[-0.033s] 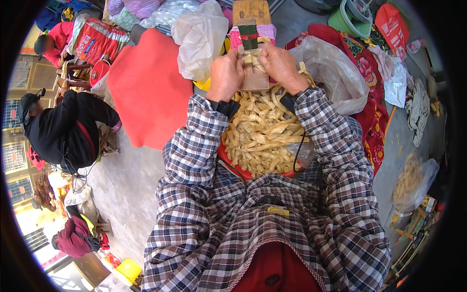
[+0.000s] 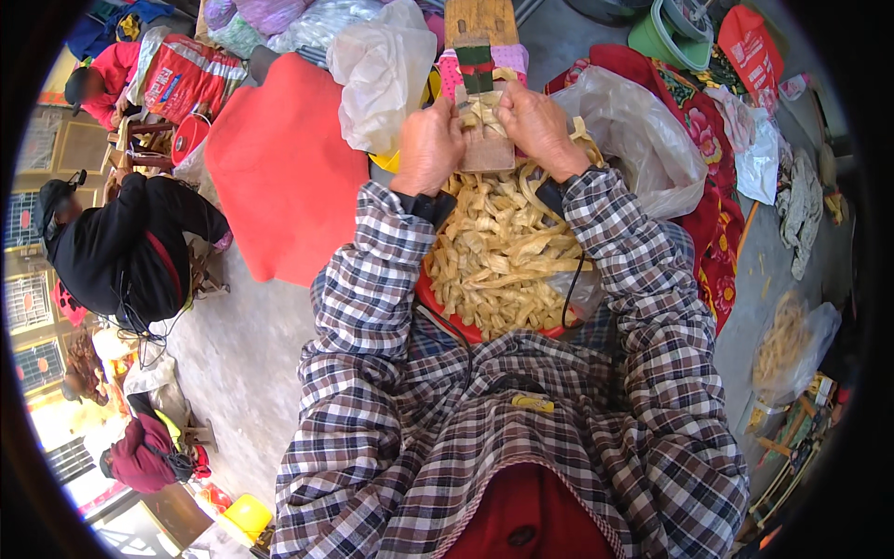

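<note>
My left hand (image 2: 429, 147) and my right hand (image 2: 537, 128) are both closed, fingers curled in, at either side of a small wooden block (image 2: 489, 156). Between them pale tan flat strips (image 2: 481, 114) lie across the block, and each hand grips an end; the fingertips are mostly hidden. A green and red band (image 2: 478, 65) wraps the wooden board (image 2: 479, 20) just beyond. Below my wrists, a heap of curled tan strips (image 2: 498, 247) fills a red basin (image 2: 430, 296) on my lap.
A red cloth (image 2: 284, 172) and a white plastic bag (image 2: 382, 70) are to the left, a clear plastic bag (image 2: 643, 140) and flowered red fabric (image 2: 703, 177) to the right. Green basins (image 2: 666, 42) stand at the far right. A person in black (image 2: 121, 242) sits at the left.
My left hand has shifted slightly to the left, away from the block. The right hand and the heap look the same.
</note>
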`<state>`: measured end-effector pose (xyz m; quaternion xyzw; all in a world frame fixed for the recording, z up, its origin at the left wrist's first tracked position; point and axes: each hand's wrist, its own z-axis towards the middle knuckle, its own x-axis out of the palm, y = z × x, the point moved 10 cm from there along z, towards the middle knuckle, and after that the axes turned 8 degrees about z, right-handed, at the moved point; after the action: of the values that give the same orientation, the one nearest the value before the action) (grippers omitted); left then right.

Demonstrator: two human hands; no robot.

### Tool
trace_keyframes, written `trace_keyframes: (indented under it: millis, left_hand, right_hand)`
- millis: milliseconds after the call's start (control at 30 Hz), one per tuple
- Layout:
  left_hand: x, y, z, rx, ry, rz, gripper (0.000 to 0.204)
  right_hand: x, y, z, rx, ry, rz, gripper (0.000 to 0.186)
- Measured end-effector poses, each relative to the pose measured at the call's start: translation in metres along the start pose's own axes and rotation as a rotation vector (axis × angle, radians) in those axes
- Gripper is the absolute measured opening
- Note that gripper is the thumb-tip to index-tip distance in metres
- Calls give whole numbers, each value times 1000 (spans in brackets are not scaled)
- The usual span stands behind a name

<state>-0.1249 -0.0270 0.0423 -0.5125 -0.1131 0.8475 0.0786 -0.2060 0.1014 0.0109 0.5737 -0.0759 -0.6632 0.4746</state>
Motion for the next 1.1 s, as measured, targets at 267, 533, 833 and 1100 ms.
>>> trace_keyframes:
  millis: [267, 533, 833, 1100]
  left_hand:
    - [12, -8, -29, -25, 433, -545, 34]
    - [-14, 7, -17, -65, 35, -501, 15]
    - [-30, 26, -11, -166, 81, -423, 13]
    - [-49, -22, -11, 148, -133, -322, 9]
  right_hand:
    - [8, 15, -15, 63, 336, 598, 23]
    - [14, 33, -28, 212, 534, 922, 29]
    - [-40, 42, -13, 62, 269, 1201, 32]
    - [-1, 62, -23, -111, 408, 556, 32]
